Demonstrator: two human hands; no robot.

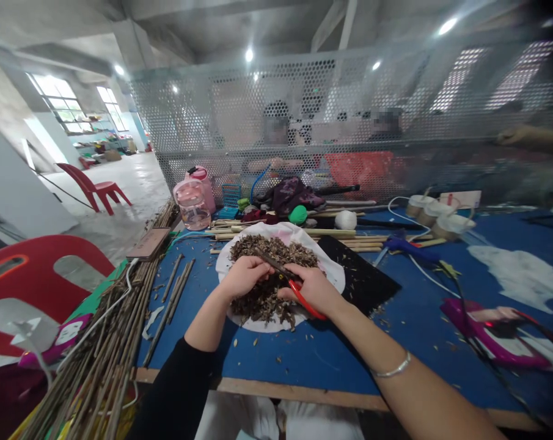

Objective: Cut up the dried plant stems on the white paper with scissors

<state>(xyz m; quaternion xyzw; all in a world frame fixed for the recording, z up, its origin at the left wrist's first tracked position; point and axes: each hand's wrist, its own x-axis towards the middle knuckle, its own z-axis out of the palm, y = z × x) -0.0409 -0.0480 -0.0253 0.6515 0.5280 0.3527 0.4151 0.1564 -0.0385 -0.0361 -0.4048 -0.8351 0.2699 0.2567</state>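
While gripping scissors (299,292), right hand (313,288) closed.

The table (331,354) has a matt blue top with a bare wooden edge. Dry, rough brown chips (267,275) lie on a smooth white sheet (331,272). The scissors (303,299) have glossy red plastic handles. Stiff woody sticks (102,360) look coarse. The screen (349,104) is perforated metal.

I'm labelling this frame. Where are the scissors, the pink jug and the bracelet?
scissors (305,301): head view, red handle.
pink jug (192,205): head view, clear body.
bracelet (394,370): head view, band on right wrist.
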